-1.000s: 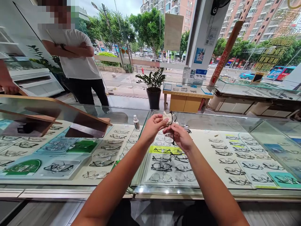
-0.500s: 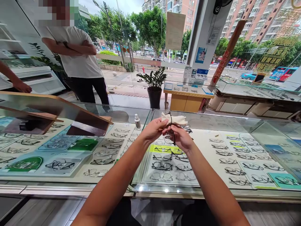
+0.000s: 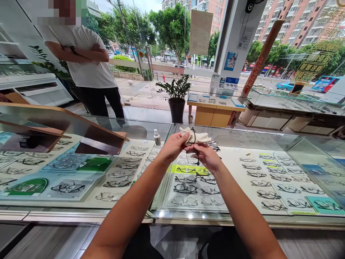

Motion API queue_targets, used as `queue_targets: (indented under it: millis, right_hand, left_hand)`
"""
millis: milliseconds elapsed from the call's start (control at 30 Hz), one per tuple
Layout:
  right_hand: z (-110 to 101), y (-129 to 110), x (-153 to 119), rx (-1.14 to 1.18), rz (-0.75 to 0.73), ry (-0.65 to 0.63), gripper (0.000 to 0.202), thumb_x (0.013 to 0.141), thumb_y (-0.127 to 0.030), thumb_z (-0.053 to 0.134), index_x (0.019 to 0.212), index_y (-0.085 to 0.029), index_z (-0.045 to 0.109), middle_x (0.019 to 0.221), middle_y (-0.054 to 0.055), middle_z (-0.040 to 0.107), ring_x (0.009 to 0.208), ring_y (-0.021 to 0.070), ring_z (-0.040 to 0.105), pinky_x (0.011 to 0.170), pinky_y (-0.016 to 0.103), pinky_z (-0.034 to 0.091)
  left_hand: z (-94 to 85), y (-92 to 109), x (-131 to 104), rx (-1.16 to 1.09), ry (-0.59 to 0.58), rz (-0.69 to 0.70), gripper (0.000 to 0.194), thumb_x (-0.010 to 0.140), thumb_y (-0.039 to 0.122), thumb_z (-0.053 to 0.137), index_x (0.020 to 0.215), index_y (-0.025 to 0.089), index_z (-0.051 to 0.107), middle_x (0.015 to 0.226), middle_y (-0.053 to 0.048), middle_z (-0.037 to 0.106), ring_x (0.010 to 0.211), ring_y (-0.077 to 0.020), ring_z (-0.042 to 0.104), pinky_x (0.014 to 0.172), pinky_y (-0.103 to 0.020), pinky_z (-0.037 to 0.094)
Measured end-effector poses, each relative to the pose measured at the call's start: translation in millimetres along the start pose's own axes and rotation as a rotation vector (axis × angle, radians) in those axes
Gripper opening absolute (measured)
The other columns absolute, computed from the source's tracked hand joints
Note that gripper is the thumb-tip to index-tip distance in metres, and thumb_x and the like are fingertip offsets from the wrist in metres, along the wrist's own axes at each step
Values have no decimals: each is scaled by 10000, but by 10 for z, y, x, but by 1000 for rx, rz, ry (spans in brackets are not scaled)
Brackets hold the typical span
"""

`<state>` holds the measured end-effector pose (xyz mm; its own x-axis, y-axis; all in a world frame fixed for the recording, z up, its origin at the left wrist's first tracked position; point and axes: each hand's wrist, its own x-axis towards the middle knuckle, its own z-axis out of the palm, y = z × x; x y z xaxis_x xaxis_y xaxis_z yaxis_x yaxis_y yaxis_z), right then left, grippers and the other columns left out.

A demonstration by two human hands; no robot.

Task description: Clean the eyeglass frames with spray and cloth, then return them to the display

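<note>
Above the glass display counter (image 3: 161,196), my left hand (image 3: 175,144) pinches a cream cleaning cloth (image 3: 201,137) around the upper lens of a pair of black-framed eyeglasses (image 3: 198,158). My right hand (image 3: 206,154) is closed on the same eyeglasses near the middle of the frame, just below the cloth. The eyeglasses are held on edge, one lens hanging below my fingers. Part of the frame is hidden by the cloth and my fingers. A small white spray bottle (image 3: 157,137) stands on the counter left of my left hand.
Under the glass lie rows of eyeglasses (image 3: 185,188). A wooden-edged mirror stand (image 3: 94,144) occupies the left of the counter. Beyond it a person in a white T-shirt (image 3: 86,68) stands with folded arms. A potted plant (image 3: 176,109) and a wooden cabinet (image 3: 212,116) stand farther back.
Both hands, with the cloth and eyeglasses, have shifted slightly left, still in the same grip. Another person's arm at the far left has mostly left the view.
</note>
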<state>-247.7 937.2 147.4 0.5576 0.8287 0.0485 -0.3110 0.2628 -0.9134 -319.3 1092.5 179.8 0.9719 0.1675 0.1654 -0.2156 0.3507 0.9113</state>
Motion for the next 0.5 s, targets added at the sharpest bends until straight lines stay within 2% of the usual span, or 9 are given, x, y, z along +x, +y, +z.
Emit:
queue_targets:
  millis: [167, 267, 367, 500]
  right_hand:
    - [-26, -1, 2, 1, -3, 12, 315, 790, -493, 861, 872, -192, 817, 990, 89, 830, 973, 213, 745, 813, 297, 529]
    - [-44, 6, 14, 8, -34, 14, 322, 760, -479, 895, 855, -183, 813, 951, 81, 816, 938, 205, 740, 840, 312, 529]
    - [-55, 17, 24, 1, -59, -2, 303, 763, -462, 904, 841, -186, 807, 937, 72, 803, 936, 204, 730, 857, 328, 532]
    - [-58, 40, 38, 14, -47, 23, 304, 746, -458, 911, 850, -192, 806, 907, 61, 803, 900, 201, 734, 854, 335, 541]
  left_hand:
    - [-62, 25, -24, -1, -32, -34, 443, 712, 400, 967, 936, 107, 720, 734, -35, 693, 595, -98, 589, 590, -237, 438]
    - [-72, -29, -25, -3, 34, -67, 493, 662, 355, 999, 1020, 117, 757, 871, -61, 745, 687, -103, 637, 660, -238, 483]
    - [-86, -84, -18, 5, 80, -148, 457, 644, 385, 1005, 940, 118, 782, 873, -69, 753, 735, -114, 650, 732, -256, 516]
    - [-98, -110, -8, -19, 3, -139, 394, 691, 407, 978, 796, 107, 745, 710, -28, 666, 640, -84, 569, 631, -224, 447]
